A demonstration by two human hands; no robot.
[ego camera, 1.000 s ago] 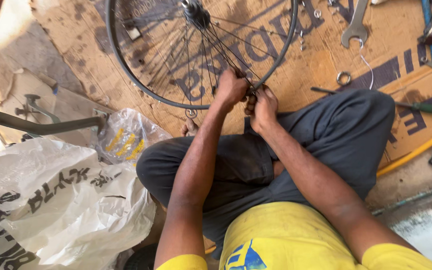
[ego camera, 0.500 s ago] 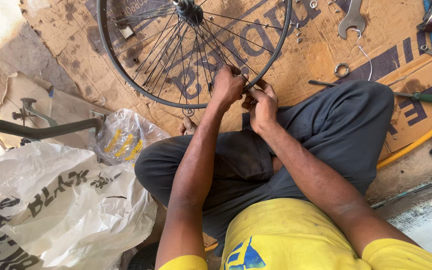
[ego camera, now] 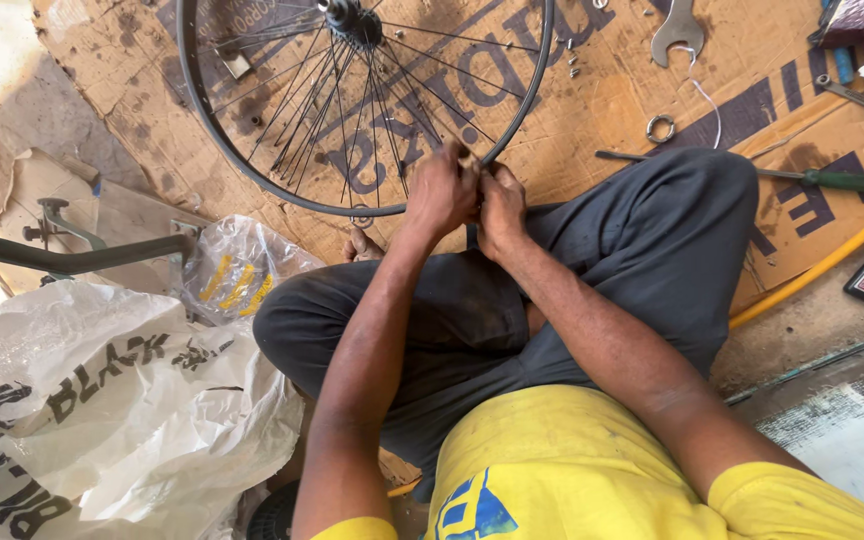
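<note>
A spoked bicycle wheel (ego camera: 252, 175) with a black rim lies on brown cardboard (ego camera: 602, 110) in front of my crossed legs. Both hands meet at the rim's near edge. My left hand (ego camera: 439, 190) is closed around the rim and a spoke end, with a small light-coloured part showing at its fingertips. My right hand (ego camera: 500, 205) pinches at the same spot, fingers closed; what it grips is hidden. The hub (ego camera: 352, 15) sits at the top edge of the view.
A green-handled screwdriver (ego camera: 832, 180), a metal spanner (ego camera: 677, 30), a small ring (ego camera: 660, 127) and a yellow hose (ego camera: 822, 265) lie to the right. At left are a white printed plastic bag (ego camera: 92, 400), a clear bag with yellow pieces (ego camera: 237, 275) and a dark metal frame tube (ego camera: 62, 255).
The view has shifted slightly, so the wheel and hands sit lower and more central. Both hands stay together at the same spot on the rim, with small finger movements.
</note>
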